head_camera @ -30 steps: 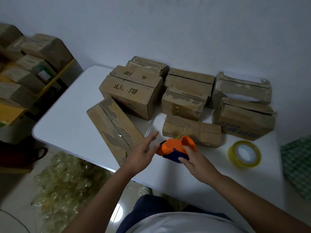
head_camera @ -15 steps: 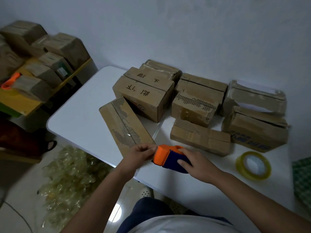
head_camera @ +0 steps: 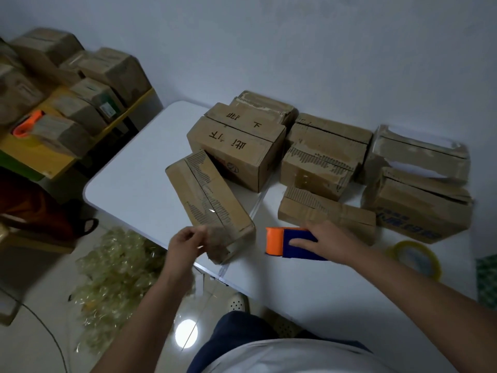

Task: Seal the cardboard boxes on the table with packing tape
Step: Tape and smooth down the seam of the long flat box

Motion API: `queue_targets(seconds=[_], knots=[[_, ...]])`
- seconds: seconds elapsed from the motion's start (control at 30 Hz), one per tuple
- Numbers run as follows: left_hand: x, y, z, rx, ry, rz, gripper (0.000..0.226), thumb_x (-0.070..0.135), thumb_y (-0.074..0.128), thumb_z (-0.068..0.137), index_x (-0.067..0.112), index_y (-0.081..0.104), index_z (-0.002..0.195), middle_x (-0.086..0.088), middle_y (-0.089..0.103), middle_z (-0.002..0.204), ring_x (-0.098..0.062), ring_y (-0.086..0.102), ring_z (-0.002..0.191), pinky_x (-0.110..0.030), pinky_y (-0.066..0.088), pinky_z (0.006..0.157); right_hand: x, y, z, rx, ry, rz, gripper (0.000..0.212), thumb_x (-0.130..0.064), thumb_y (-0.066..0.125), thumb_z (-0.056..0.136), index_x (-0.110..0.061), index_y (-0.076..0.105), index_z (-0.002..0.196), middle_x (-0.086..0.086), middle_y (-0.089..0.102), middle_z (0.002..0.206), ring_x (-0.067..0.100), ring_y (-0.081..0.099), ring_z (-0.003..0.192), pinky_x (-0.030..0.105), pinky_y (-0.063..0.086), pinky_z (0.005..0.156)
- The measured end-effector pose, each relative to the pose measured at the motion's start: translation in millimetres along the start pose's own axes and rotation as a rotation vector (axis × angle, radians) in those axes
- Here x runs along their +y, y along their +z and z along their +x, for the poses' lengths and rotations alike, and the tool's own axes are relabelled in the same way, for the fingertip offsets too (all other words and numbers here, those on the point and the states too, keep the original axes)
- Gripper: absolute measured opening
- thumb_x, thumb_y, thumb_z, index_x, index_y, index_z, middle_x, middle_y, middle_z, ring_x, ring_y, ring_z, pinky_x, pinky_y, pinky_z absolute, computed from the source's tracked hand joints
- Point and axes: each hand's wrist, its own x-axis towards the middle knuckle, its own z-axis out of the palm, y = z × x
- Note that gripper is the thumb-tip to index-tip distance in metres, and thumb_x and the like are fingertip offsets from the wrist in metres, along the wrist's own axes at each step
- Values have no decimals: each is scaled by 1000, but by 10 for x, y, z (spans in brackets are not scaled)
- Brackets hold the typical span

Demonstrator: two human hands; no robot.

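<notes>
An orange and blue tape dispenser [head_camera: 285, 242] sits on the white table [head_camera: 134, 168] near its front edge. My right hand [head_camera: 333, 238] holds it, fingers wrapped over the blue body. My left hand [head_camera: 187, 243] is to its left and pinches the end of a clear tape strip drawn out over the near end of a long flat cardboard box [head_camera: 208, 197]. Behind stand several more cardboard boxes: a big one with printed characters [head_camera: 236, 152], a torn one [head_camera: 320, 168], a low one [head_camera: 325, 211] just beyond the dispenser.
A spare yellowish tape roll [head_camera: 415, 258] lies at the table's right front. More boxes [head_camera: 414, 200] fill the right rear. A yellow shelf [head_camera: 40, 154] at left carries boxes and another orange dispenser [head_camera: 27, 126]. Crumpled clear plastic [head_camera: 113, 278] covers the floor below.
My left hand has moved left, away from the dispenser, drawing the tape end out across the long box's near end. My right hand stays on the dispenser.
</notes>
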Motion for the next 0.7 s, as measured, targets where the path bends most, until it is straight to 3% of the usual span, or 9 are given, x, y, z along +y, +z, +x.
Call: queue_targets(seconds=[0.13,0.23,0.3,0.47,0.57,0.63,0.7], knots=[[-195,-227,38,120,-74,-117,15,14,56,99,1,65,102,-15,63,95,-26,63,90,-33,55,76,48,-207,215,-28,59,-122,58,-73,44,85,-19,60,100,1,66,92,11,61,79,33,54,74],[-332,-162,-35,168,-122,-218,17,15,62,96,-1,63,101,-10,59,89,-21,60,82,-35,56,80,-69,-314,452,-16,63,-239,73,-83,38,78,-17,63,94,3,66,90,13,59,78,35,53,76],[-401,-143,-84,248,-140,-259,13,13,65,94,1,65,100,-8,60,88,-20,59,81,-32,54,75,-121,-358,571,-3,63,-274,78,-90,35,72,-18,63,85,1,63,82,11,56,70,32,50,69],[-510,-93,-166,325,-162,-274,10,15,69,91,7,69,97,-6,65,89,-20,62,83,-31,52,73,-171,-407,786,58,23,-352,64,-89,40,72,-25,45,63,-5,51,67,7,46,60,27,33,54],[-536,-49,-187,358,-170,-307,11,15,70,91,8,69,98,-4,67,89,-20,63,84,-33,52,78,-176,-444,899,60,3,-384,71,-89,41,71,-24,64,87,0,64,85,15,54,72,29,40,64],[-541,-37,-181,384,-175,-333,9,14,70,90,8,69,97,-4,68,89,-20,64,83,-32,52,76,-210,-478,960,74,-12,-437,79,-89,39,71,-23,68,103,5,67,97,18,53,77,29,40,67],[-549,-29,-172,404,-178,-346,8,12,71,90,8,70,96,-5,68,89,-19,64,82,-30,52,73,-250,-508,1012,79,-31,-475,80,-90,37,70,-23,67,101,6,67,98,18,51,75,29,37,65]])
